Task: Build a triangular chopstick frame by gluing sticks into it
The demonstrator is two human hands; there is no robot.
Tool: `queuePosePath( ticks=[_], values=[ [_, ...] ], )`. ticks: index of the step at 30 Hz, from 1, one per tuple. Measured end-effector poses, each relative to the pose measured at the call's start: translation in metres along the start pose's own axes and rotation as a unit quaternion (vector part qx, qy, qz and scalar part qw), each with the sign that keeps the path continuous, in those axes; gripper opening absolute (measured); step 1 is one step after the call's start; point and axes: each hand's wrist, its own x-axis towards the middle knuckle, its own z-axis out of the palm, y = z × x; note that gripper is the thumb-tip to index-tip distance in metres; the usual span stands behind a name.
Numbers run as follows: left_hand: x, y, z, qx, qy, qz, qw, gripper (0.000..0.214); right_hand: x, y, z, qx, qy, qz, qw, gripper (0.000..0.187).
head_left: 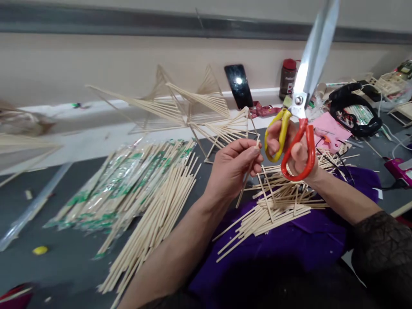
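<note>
Between the thumb and fingers of my left hand a thin wooden stick is pinched, its lower part slanting down below the palm. My right hand has its fingers through the handles of a pair of scissors, one handle yellow and one red. The blades point up and lie nearly together, away from the stick. Below both hands, a loose heap of wooden sticks lies on purple cloth. Another pile of bare sticks lies left of my left forearm.
Plastic-wrapped stick packs lie at left, near a clear ruler. Fan-shaped stick structures stand along the wall. A phone leans there beside a red-capped bottle. Black headphones and pink paper lie right.
</note>
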Motion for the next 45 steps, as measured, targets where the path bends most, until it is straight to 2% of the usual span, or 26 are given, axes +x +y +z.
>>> queuePosePath(
  ticks=[3, 5, 10, 13, 19, 25, 28, 34, 39, 45],
  values=[
    [0.002, -0.001, -0.002, -0.002, 0.002, -0.01, 1.0, 0.026, -0.001, 0.011, -0.009, 0.029, 0.033, -0.051, 0.998, 0.067],
    [0.003, -0.003, -0.002, 0.001, 0.005, -0.023, 1.0, 0.027, 0.002, 0.014, -0.015, -0.001, 0.037, -0.039, 0.999, 0.063],
    [0.004, -0.005, -0.004, 0.006, 0.02, -0.052, 0.998, 0.028, 0.006, 0.014, -0.023, -0.13, 0.063, 0.017, 0.989, 0.032],
    [0.007, 0.003, -0.003, 0.0, 0.044, -0.042, 0.998, 0.027, 0.008, 0.011, -0.028, -0.155, 0.021, 0.034, 0.987, 0.032],
    [0.011, 0.03, 0.018, -0.029, 0.065, 0.051, 0.996, 0.02, 0.013, -0.002, -0.053, -0.19, -0.037, 0.038, 0.98, 0.057],
    [0.015, 0.029, 0.028, -0.035, 0.075, 0.108, 0.991, 0.018, 0.02, -0.007, -0.072, -0.32, -0.081, 0.043, 0.943, 0.044],
    [0.016, 0.03, 0.023, -0.003, 0.079, 0.137, 0.987, 0.018, 0.019, -0.011, -0.072, -0.378, -0.103, 0.042, 0.919, 0.037],
    [0.012, 0.038, 0.01, 0.093, 0.094, 0.176, 0.975, 0.005, 0.017, -0.012, -0.066, -0.452, -0.132, 0.031, 0.882, 0.042],
    [0.013, 0.039, 0.009, 0.194, 0.098, 0.174, 0.96, 0.007, 0.017, -0.011, -0.064, -0.456, -0.135, 0.025, 0.879, 0.04],
    [0.016, 0.036, 0.01, 0.218, 0.096, 0.175, 0.955, 0.007, 0.018, -0.013, -0.06, -0.439, -0.143, 0.04, 0.886, 0.043]
  ],
)
